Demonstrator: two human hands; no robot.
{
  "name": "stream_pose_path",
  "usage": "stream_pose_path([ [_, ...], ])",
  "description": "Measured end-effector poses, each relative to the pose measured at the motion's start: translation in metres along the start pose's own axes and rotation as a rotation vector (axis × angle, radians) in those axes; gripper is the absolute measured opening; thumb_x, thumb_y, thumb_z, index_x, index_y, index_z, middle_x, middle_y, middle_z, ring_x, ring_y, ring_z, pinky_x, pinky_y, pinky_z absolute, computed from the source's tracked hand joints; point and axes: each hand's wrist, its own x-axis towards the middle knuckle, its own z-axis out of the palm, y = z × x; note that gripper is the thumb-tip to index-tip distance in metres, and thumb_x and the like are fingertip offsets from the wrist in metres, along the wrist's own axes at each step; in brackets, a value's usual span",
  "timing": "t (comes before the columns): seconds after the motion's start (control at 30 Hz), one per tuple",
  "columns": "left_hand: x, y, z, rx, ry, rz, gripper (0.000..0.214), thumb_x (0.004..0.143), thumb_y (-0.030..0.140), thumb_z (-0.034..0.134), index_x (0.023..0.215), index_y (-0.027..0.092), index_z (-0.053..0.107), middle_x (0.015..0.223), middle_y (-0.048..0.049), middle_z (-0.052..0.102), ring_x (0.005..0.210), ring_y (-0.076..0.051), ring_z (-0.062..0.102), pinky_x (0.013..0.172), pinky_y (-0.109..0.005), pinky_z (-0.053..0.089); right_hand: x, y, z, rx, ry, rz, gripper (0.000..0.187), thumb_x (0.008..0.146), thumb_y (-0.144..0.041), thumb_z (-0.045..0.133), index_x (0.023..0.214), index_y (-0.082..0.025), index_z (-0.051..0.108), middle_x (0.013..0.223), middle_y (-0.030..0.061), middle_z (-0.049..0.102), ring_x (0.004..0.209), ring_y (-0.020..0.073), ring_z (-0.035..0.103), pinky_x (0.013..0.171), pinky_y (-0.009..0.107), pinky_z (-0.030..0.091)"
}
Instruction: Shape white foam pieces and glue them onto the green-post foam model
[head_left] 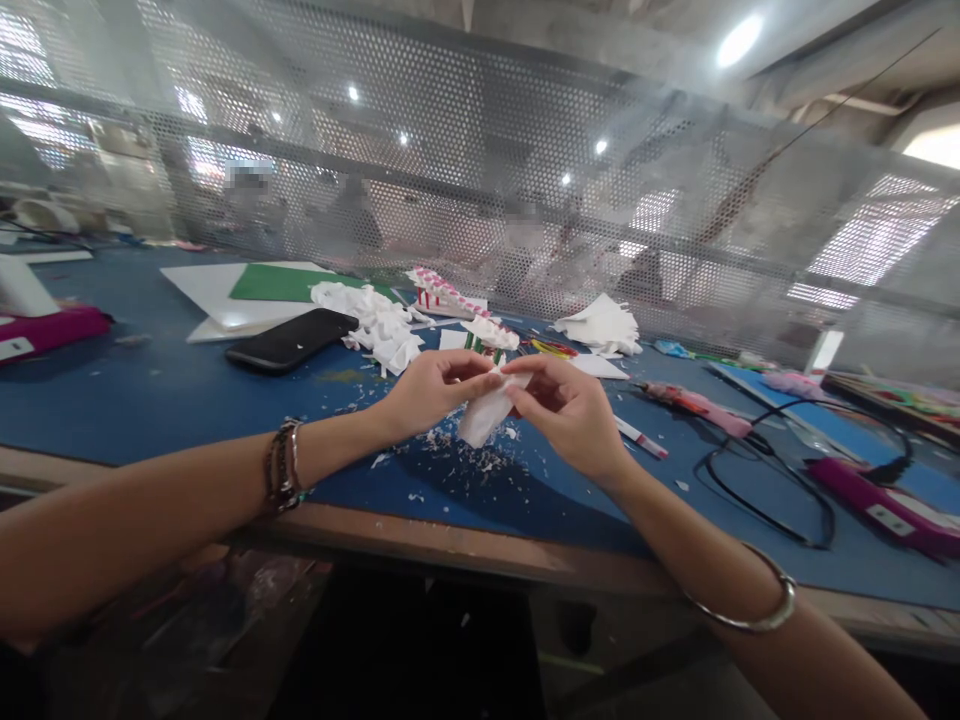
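Grip: left hand (429, 393) + right hand (576, 412) | pinching white sheet (482, 416) | sheet between them, lower end hanging below

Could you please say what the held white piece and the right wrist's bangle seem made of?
White piece: probably paper, matte, since it looks thin, pale and without shine, though fabric is possible.
Bangle: apparently polished metal, judging by its silvery highlights.

No readable text anywhere
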Motion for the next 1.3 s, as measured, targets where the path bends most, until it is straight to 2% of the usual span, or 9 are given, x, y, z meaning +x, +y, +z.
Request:
stream_pose_path([
  [0.17, -0.001, -0.001, 0.000, 0.033, 0.006, 0.006, 0.022, 0.067, 0.032, 0.054, 0.075, 0.011, 0.060, 0.067, -0.0031, 0.059, 0.056, -0.008, 0.049, 0.054, -0.021, 0.039, 0.000, -0.001, -0.002, 0.034, -0.005, 0.023, 0.011, 0.070, -0.021, 0.055, 0.080, -0.017, 0.058, 0.064, -0.0025, 0.058, 0.053, 0.0054, 0.052, 0.052, 0.019, 0.045],
  [0.37, 0.001, -0.003, 0.000, -0.019, 0.008, 0.003, 0.020, 0.066, 0.031, 0.055, 0.072, 0.013, 0.060, 0.069, -0.0027, 0.060, 0.060, -0.008, 0.050, 0.057, -0.021, 0.040, -0.001, -0.001, -0.005, -0.134, 0.006, -0.109, 0.010, 0.068, -0.020, 0.058, 0.078, -0.018, 0.060, 0.067, -0.0024, 0.062, 0.052, 0.0049, 0.052, 0.049, 0.018, 0.043],
  [0.67, 0.001, -0.005, -0.002, 0.070, -0.005, 0.014, 0.024, 0.068, 0.034, 0.053, 0.074, 0.012, 0.061, 0.069, -0.0034, 0.059, 0.055, -0.008, 0.047, 0.051, -0.021, 0.037, -0.003, -0.003, -0.010, -0.288, -0.055, -0.127, 0.014, 0.073, -0.020, 0.054, 0.084, -0.018, 0.062, 0.075, -0.0010, 0.068, 0.067, 0.0090, 0.063, 0.061, 0.018, 0.049],
  [0.9, 0.001, -0.004, -0.001, 0.012, 0.009, 0.013, 0.023, 0.067, 0.033, 0.055, 0.073, 0.012, 0.061, 0.070, -0.0029, 0.059, 0.057, -0.008, 0.048, 0.053, -0.020, 0.038, -0.005, -0.004, -0.009, -0.349, 0.039, -0.203, 0.012, 0.074, -0.020, 0.052, 0.079, -0.019, 0.063, 0.073, -0.0007, 0.067, 0.063, 0.0092, 0.061, 0.061, 0.021, 0.048],
  [1.13, 0.000, 0.000, 0.001, -0.051, 0.007, -0.025, 0.020, 0.066, 0.031, 0.056, 0.072, 0.012, 0.061, 0.070, -0.0029, 0.060, 0.061, -0.009, 0.050, 0.056, -0.021, 0.040, -0.002, -0.003, -0.006, -0.123, 0.051, -0.015, 0.008, 0.071, -0.018, 0.052, 0.072, -0.018, 0.060, 0.063, -0.0016, 0.062, 0.055, 0.0077, 0.056, 0.053, 0.021, 0.046],
  [1.3, -0.002, -0.001, 0.000, -0.024, -0.002, -0.009, 0.019, 0.066, 0.030, 0.057, 0.070, 0.012, 0.060, 0.066, -0.0021, 0.058, 0.057, -0.007, 0.047, 0.051, -0.019, 0.037, 0.000, -0.004, -0.008, -0.160, 0.006, -0.019, 0.009, 0.069, -0.023, 0.058, 0.075, -0.018, 0.060, 0.063, -0.0028, 0.060, 0.051, 0.0052, 0.051, 0.046, 0.019, 0.041],
])
